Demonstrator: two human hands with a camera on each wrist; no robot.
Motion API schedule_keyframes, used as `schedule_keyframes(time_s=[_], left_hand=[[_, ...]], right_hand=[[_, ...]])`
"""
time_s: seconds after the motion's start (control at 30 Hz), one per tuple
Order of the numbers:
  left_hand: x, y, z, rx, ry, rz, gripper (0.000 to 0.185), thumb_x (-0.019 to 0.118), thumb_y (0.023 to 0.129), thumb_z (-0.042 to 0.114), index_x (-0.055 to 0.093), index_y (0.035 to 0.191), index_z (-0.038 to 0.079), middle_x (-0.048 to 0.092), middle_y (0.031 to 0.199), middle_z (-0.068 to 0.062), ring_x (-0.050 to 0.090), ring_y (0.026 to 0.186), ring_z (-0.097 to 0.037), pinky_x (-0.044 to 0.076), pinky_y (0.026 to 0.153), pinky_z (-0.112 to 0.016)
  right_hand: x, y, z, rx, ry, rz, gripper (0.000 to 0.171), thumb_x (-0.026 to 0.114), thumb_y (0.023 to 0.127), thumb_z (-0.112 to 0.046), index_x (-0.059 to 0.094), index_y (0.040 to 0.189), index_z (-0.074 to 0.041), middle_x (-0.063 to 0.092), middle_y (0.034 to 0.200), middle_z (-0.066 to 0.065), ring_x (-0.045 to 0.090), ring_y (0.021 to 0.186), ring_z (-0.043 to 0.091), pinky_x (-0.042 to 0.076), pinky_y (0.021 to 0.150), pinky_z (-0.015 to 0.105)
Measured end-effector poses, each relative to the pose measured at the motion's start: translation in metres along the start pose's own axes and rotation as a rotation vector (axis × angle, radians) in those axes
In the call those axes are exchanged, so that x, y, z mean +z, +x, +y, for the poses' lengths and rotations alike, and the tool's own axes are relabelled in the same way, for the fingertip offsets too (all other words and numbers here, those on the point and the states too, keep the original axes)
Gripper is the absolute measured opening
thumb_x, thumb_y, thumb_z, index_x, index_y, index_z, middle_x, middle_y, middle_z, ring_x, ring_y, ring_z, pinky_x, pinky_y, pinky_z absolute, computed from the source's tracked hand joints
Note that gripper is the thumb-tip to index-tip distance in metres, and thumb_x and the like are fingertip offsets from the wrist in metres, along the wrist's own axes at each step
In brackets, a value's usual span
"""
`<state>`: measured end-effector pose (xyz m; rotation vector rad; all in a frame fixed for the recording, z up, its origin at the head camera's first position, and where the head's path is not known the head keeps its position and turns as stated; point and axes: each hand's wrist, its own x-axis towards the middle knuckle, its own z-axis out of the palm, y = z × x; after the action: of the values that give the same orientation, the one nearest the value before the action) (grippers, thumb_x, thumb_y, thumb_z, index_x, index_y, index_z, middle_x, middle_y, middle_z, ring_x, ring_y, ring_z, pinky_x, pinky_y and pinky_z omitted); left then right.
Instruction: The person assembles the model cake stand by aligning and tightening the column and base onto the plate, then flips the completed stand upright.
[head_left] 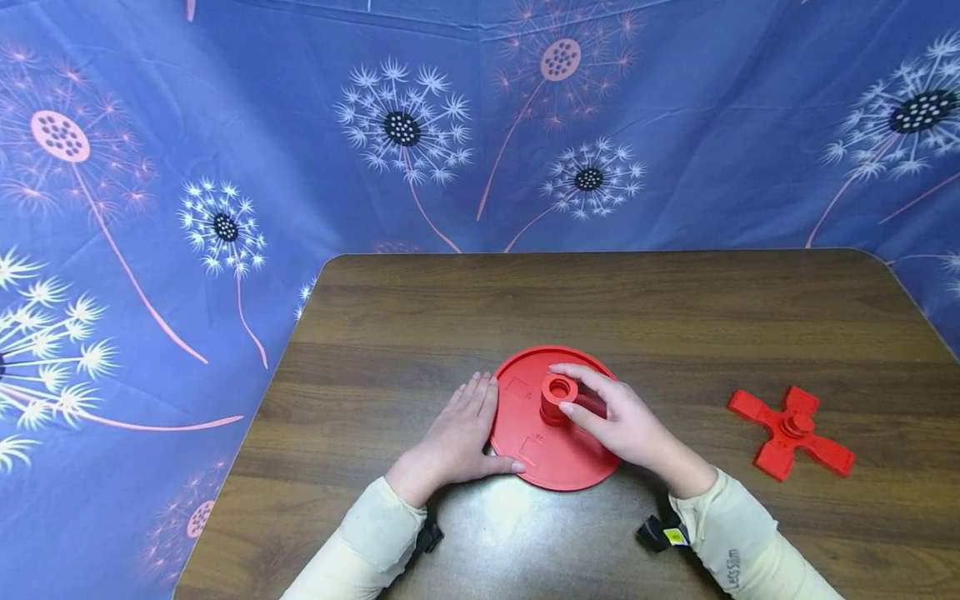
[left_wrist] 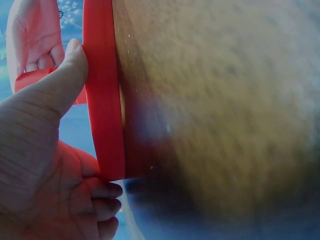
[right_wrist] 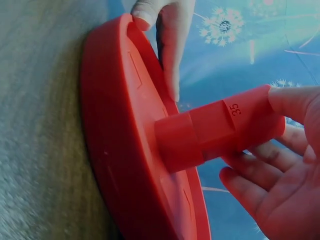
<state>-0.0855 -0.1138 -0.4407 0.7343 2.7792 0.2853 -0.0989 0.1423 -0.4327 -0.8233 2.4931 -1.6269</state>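
Observation:
A round red plastic base (head_left: 570, 462) with a low raised rim lies on the table. From its middle rises a short hollow red post (right_wrist: 215, 132), marked 35 on its side. My right hand (head_left: 633, 425) holds the post's upper end between thumb and fingers. At the base's left edge rests my left hand (head_left: 459, 442), its fingers extended along the rim and its thumb spread against the near edge. The left wrist view shows the left thumb (left_wrist: 70, 75) touching the outer side of the rim. How the post joins the base is hidden.
A red four-armed cross piece (head_left: 797, 425) with a round raised hub lies to the right on the brown wooden table (head_left: 420, 308). A blue cloth (head_left: 300, 75) with dandelion prints hangs behind the table and along its left side.

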Motion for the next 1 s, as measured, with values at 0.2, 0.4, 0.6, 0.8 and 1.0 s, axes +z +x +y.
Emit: schedule_keyframes(time_s=[0.2,0.4,0.6,0.8,1.0], left_hand=[[0.000,-0.001,0.000,-0.001,-0.010,0.000,0.118,0.063,0.077,0.073,0.016,0.153,-0.004,0.017,0.159,-0.022,0.011,0.148,-0.033,0.015,0.119,-0.043],[-0.001,-0.001,0.000,0.000,-0.005,0.000,0.118,0.062,0.077,0.073,0.015,0.153,-0.005,0.017,0.159,-0.022,0.011,0.148,-0.033,0.014,0.119,-0.043],[-0.002,-0.001,0.000,0.001,-0.007,-0.003,0.119,0.062,0.077,0.073,0.015,0.153,-0.005,0.017,0.159,-0.022,0.011,0.148,-0.033,0.014,0.119,-0.043],[-0.001,-0.001,0.000,0.005,0.003,0.003,0.118,0.063,0.078,0.073,0.016,0.153,-0.005,0.018,0.159,-0.023,0.013,0.147,-0.034,0.015,0.119,-0.043],[-0.001,0.000,0.001,-0.004,0.005,-0.010,0.119,0.062,0.077,0.073,0.015,0.153,-0.005,0.017,0.159,-0.022,0.011,0.148,-0.033,0.013,0.119,-0.041]], right_hand=[[0.007,0.000,-0.001,-0.004,-0.015,0.111,0.041,0.075,0.086,-0.009,0.059,0.124,-0.014,0.068,0.109,-0.003,0.066,0.103,0.021,0.051,0.093,0.026],[0.015,-0.001,-0.006,0.014,-0.069,0.201,0.043,0.079,0.081,-0.009,0.058,0.118,-0.011,0.070,0.106,-0.003,0.068,0.100,0.018,0.054,0.089,0.033],[0.022,-0.001,-0.009,0.038,-0.134,0.269,0.045,0.082,0.079,-0.013,0.057,0.116,-0.010,0.071,0.106,-0.002,0.068,0.098,0.013,0.056,0.085,0.036],[0.026,-0.003,-0.013,0.070,-0.193,0.317,0.046,0.083,0.077,-0.018,0.057,0.115,-0.012,0.072,0.105,0.000,0.069,0.098,0.013,0.056,0.084,0.033],[0.025,-0.003,-0.010,0.053,-0.221,0.319,0.046,0.084,0.076,-0.017,0.058,0.114,-0.011,0.072,0.103,-0.001,0.069,0.096,0.013,0.056,0.084,0.032]])
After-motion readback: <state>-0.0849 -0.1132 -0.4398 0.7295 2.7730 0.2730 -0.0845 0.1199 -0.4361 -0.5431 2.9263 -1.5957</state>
